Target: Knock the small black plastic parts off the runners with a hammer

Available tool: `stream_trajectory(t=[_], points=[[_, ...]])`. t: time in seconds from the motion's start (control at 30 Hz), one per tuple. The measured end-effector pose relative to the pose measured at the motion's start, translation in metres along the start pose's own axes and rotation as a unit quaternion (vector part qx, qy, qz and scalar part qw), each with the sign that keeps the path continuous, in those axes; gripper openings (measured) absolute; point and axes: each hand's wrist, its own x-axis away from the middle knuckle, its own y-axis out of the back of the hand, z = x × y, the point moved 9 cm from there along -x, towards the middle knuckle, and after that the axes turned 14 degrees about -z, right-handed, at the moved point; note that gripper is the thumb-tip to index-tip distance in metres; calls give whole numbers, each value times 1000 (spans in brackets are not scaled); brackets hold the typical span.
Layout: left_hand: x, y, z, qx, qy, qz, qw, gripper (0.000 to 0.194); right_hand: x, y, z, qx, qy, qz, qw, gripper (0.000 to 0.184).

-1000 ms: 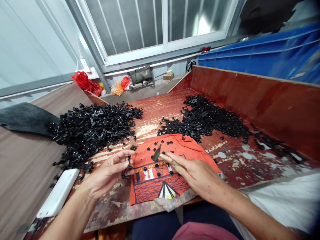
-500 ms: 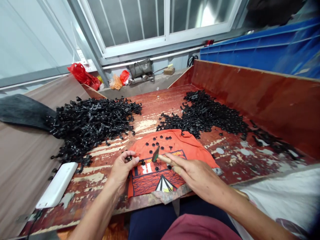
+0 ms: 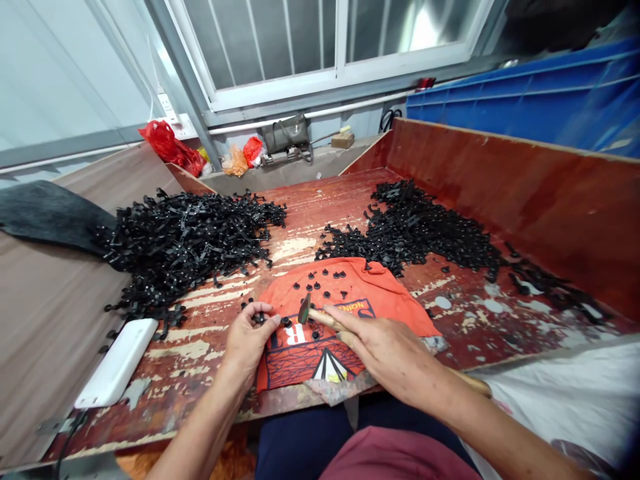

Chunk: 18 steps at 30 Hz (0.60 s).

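Observation:
My right hand [image 3: 385, 340] grips the wooden handle of a small hammer [image 3: 304, 309], its dark head to the left above the orange cloth [image 3: 395, 307]. At the cloth's left edge, my left hand [image 3: 253, 337] is closed, thumb and fingers curled round a small black plastic part [image 3: 259, 318]. Beside the thumb tip lies another small black part [image 3: 287, 322], close to the hammer head. Several more black round-headed pieces [image 3: 327, 294] are scattered over the cloth. Printed letters and a drawing show on its near half.
A large pile of black plastic parts [image 3: 185, 240] lies on the left, and another pile of small black pieces [image 3: 425, 227] on the right. A white phone-like device [image 3: 117, 363] rests at the near left. Red board walls [image 3: 510, 167] edge the worn table [image 3: 305, 200]; a blue crate [image 3: 525, 93] stands behind.
The hammer head has moved slightly left and down, closer to my left hand. My left hand stays near the same spot, fingers still closed. The view has shifted a little.

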Motion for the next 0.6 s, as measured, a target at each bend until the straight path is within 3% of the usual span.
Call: stream_trajectory(t=[0.3, 0.6], points=[[4, -1, 0, 48, 48, 4, 998, 49, 0, 0, -2, 19, 7, -14, 1000, 47], [2, 0, 3, 8, -29, -6, 1000, 38, 2, -3, -5, 10, -10, 6, 1000, 46]])
